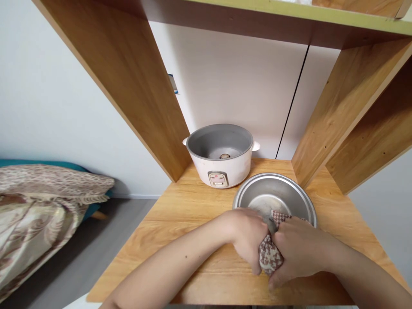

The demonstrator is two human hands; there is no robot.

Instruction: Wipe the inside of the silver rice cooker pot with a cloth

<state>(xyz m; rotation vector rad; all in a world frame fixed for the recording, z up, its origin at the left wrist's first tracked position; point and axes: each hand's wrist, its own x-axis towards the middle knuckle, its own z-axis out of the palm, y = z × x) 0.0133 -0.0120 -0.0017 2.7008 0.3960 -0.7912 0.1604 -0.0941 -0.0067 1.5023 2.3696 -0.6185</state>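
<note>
Both your hands are closed on the patterned cloth [269, 256] at the near rim of the metal bowl [275, 195]: your left hand [247, 238] grips it from the 9 o'clock side, your right hand [299, 253] from the 3 o'clock side, and a corner of cloth lies over the rim into the bowl. The bowl stands on the table [180, 223] just ahead of your knuckles.

To work the cloth well, I judge you should keep one hand steadying the rim while the other presses the cloth flat against the metal; bunched as it is, little of it meets the surface. The bowl is light and unpinned, so a hard push may slide it.

At 11 o'clock from the bowl, near it, stands the rice cooker [220, 154], lid off and inner well bare. The wooden shelf sides [141, 90] rise at 10 and 2 o'clock and hem in your elbows. A bed [41, 206] lies well apart at 9 o'clock.
</note>
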